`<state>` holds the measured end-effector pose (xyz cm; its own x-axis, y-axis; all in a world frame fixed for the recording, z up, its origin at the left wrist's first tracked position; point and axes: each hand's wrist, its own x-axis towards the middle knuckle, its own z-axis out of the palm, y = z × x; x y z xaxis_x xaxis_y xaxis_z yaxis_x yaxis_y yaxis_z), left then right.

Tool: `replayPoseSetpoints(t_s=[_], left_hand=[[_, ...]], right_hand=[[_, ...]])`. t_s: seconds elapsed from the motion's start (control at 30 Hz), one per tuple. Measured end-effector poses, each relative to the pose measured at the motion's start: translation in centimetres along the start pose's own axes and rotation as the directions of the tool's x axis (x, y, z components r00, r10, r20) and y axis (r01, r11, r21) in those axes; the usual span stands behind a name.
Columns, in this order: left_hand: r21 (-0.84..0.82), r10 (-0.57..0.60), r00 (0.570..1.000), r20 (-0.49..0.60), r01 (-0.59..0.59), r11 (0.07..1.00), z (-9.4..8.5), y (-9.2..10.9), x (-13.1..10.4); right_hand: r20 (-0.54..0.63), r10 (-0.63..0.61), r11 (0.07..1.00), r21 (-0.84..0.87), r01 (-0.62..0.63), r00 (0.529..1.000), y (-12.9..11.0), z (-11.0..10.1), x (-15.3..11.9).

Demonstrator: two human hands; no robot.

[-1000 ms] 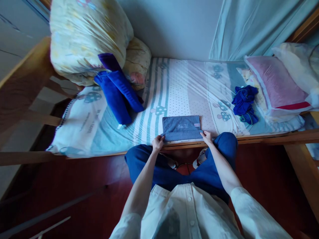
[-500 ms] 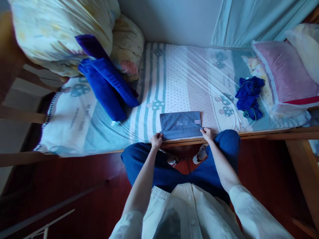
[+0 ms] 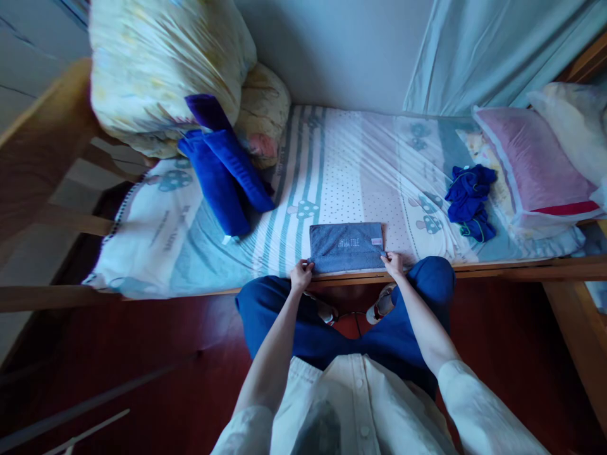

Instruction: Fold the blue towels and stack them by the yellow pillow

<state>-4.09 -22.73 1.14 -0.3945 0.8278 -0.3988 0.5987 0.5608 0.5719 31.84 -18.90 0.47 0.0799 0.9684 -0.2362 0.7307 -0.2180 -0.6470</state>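
A grey-blue towel lies flat on the bed near its front edge, with a pale label at its right side and faint lettering in the middle. My left hand pinches the towel's near left corner. At the near right side of the towel, my right hand grips the other corner between thumb and fingers. The near strip of the towel looks folded over.
Rolled blue cloths lie at left by a large yellowish bundle. A crumpled blue cloth rests at right, near a pink pillow. The wooden bed edge runs just before my knees.
The camera view has shifted, so the bed sits lower in the picture. Both hands remain at the towel's near corners; the towel itself looks much the same.
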Motion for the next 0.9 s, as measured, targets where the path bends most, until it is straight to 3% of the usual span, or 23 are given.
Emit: replayPoseSetpoints(t_s=[0.1,0.17,0.27,0.37,0.47,0.67,0.9], left_hand=[[-0.022,0.064,0.997,-0.036,-0.065,0.998,-0.5,-0.3,-0.7],[0.008,0.187,0.978,-0.090,-0.187,0.982,-1.0,-0.7,-1.2],[0.154,0.446,0.887,-0.120,-0.428,0.891,-1.6,-1.0,-1.9],[0.278,0.636,0.772,-0.003,-0.610,0.742,-1.3,-0.7,-2.3],[0.340,0.699,0.700,0.145,-0.699,0.629,-0.2,-0.2,-2.2],[0.425,0.649,0.706,0.283,-0.699,0.575,2.0,-0.2,-1.3],[0.374,0.614,0.723,0.316,-0.690,0.620,1.5,0.4,0.1]], right_hand=[[0.015,-0.016,0.985,-0.170,0.018,1.000,-0.2,-1.1,-0.6],[-0.042,-0.084,0.960,-0.270,0.069,0.996,-0.5,-1.7,-1.2],[-0.098,-0.283,0.903,-0.363,0.231,0.954,-1.6,-2.2,-2.2],[0.024,-0.464,0.806,-0.405,0.433,0.886,-3.3,-1.7,-3.0],[0.176,-0.540,0.709,-0.432,0.558,0.823,-4.2,-1.1,-3.6],[0.295,-0.480,0.664,-0.493,0.562,0.826,-3.3,-0.6,-3.8],[0.282,-0.426,0.739,-0.439,0.510,0.860,-3.2,-0.2,-1.3]])
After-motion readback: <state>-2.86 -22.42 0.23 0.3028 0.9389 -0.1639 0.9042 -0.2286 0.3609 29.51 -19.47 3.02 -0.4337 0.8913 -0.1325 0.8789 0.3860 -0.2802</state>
